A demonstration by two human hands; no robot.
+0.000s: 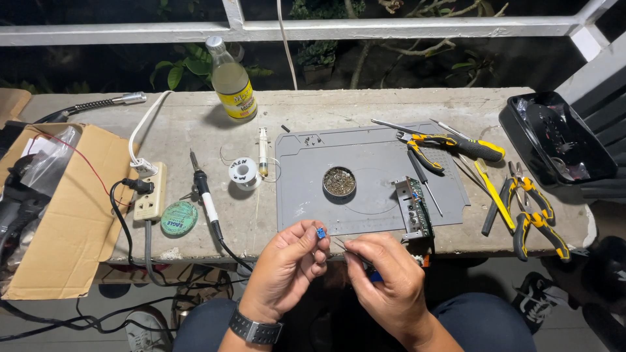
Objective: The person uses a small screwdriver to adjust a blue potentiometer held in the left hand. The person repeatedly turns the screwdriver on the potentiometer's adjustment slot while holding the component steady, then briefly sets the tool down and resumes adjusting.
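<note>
My left hand pinches a tiny blue component between thumb and fingertips, just in front of the grey work mat. My right hand is closed around thin metal tweezers whose tips point toward the blue component. Both hands hover over my lap at the near edge of the concrete bench. A small circuit board with a metal bracket stands on the mat's near right corner. A round tin of brass wool sits mid-mat.
A soldering iron, solder spool, green round tin and power strip lie left of the mat. A bottle stands behind. Pliers and cutters lie right, beside a black tray. A cardboard box is far left.
</note>
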